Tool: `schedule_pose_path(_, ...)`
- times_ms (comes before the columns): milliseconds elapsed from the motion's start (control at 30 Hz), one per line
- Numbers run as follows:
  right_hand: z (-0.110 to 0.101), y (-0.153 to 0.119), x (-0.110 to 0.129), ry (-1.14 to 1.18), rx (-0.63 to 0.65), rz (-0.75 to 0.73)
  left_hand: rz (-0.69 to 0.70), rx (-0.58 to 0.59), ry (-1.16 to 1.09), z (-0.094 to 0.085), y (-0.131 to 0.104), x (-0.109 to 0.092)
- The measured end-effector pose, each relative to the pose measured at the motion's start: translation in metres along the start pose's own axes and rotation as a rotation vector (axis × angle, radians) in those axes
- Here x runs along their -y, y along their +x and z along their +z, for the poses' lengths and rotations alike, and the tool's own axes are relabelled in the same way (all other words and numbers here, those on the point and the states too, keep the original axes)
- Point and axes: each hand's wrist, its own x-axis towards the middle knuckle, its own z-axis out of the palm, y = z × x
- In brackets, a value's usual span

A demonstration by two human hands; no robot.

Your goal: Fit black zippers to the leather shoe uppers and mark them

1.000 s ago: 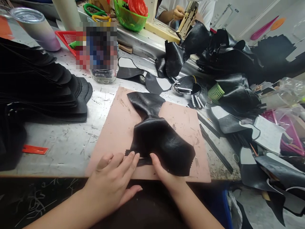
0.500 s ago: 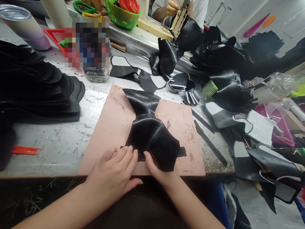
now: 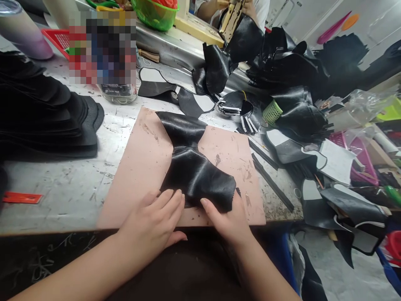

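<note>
A glossy black leather piece, narrow-waisted and wide at both ends, lies on a pinkish board at the bench's front edge. My left hand rests with fingers stretched out flat on its near edge, thumb held apart below. At the near right corner my right hand grips the leather, thumb on top and the other fingers hidden beneath. A bit of dark, ragged-edged material shows just past that corner.
To the left rises a tall stack of black pieces, near an orange-red strip. Black strips and white-patched leather pieces lie at right. A glass jar stands behind; across the bench, a person's hands work at a machine.
My right hand has shifted right and slightly up with the leather's near right corner. The dark strip end beside it is now mostly covered. My left hand stays nearly in place.
</note>
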Motion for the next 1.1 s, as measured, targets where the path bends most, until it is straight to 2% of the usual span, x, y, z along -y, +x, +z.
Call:
schedule_pose_path(167, -0.007, 0.011, -0.005, 0.024, 0.112, 0.07, 0.011, 0.007, -0.006, 0.003, 0.0, 0.002)
schedule_pose_path(500, -0.006, 0.019, -0.011, -0.025, 0.097, 0.074, -0.027, 0.033, 0.015, 0.005, 0.001, 0.0)
schedule_pose_path(800, -0.008, 0.024, -0.015, -0.04, 0.126, 0.023, 0.093, 0.002, 0.078, 0.005, 0.013, -0.004)
schedule_pose_path(1100, -0.005, 0.028, -0.017, -0.099, 0.124, 0.006, 0.117, 0.03, 0.094, 0.009, 0.022, -0.01)
